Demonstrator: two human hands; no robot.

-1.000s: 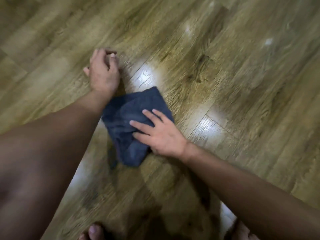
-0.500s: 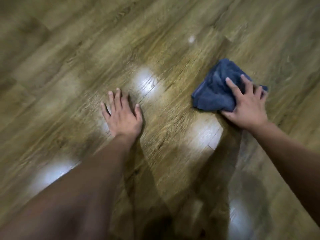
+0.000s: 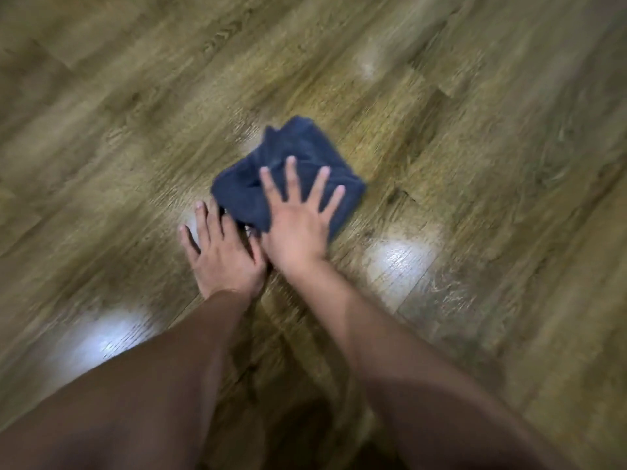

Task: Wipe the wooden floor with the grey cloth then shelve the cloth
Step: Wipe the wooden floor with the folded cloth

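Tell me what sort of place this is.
Probably an indoor room, perhaps in a home: glossy wood-look plank floor reflecting lamp glare, with a right hand pressing a grey cloth on it. No furniture shows.

Item: grey cloth point(image 3: 291, 171). We found it shifted from the right side of the view, where it lay half a second before, back toward the middle, just beside the left hand point(image 3: 220, 252); a second before it had lain nearer us, lower in the view.

Item: right hand point(image 3: 298, 225). We noted it had travelled leftward with the cloth, fingers now spread wide and flat upon it, the thumb side meeting the left hand.

Item: left hand. We recorded it flat on the wooden floor point(image 3: 475, 164), where a second earlier its fingers had been curled.
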